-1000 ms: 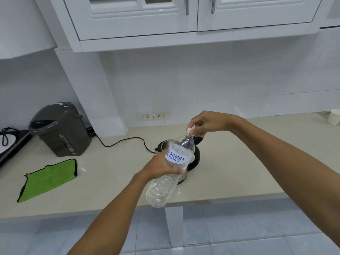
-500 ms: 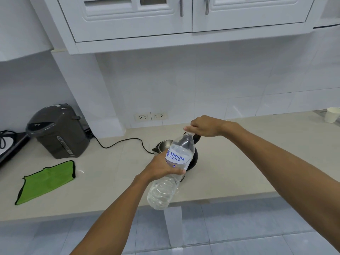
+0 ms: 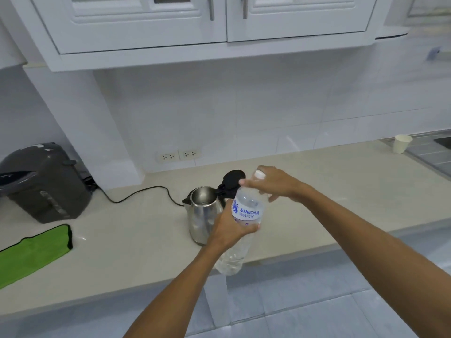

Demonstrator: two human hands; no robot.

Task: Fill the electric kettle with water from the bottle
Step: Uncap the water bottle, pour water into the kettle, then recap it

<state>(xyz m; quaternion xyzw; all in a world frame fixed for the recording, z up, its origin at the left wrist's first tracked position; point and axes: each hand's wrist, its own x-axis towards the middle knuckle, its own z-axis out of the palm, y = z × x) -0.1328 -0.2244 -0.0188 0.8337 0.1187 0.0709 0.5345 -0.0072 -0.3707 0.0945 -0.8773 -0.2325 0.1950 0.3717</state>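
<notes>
A clear plastic water bottle [image 3: 246, 211] with a white and blue label is held tilted over the counter's front edge, my left hand [image 3: 229, 230] wrapped around its middle. My right hand [image 3: 273, 184] is over the bottle's neck, its fingers on the white cap [image 3: 260, 174]. Just left of the bottle stands the steel electric kettle [image 3: 203, 213] on the counter, its black lid [image 3: 233, 179] flipped open and its inside visible. A black cord runs from the kettle toward the wall.
A dark grey hot-water dispenser [image 3: 44, 184] stands at the left, with a green cloth [image 3: 34, 250] in front of it. Wall sockets [image 3: 179, 156] sit behind the kettle. A white paper cup [image 3: 401, 143] stands far right by a sink edge. White cabinets hang overhead.
The view has shifted so the kettle now shows to the left of the bottle. My right hand stays on the bottle's cap and my left hand keeps its hold.
</notes>
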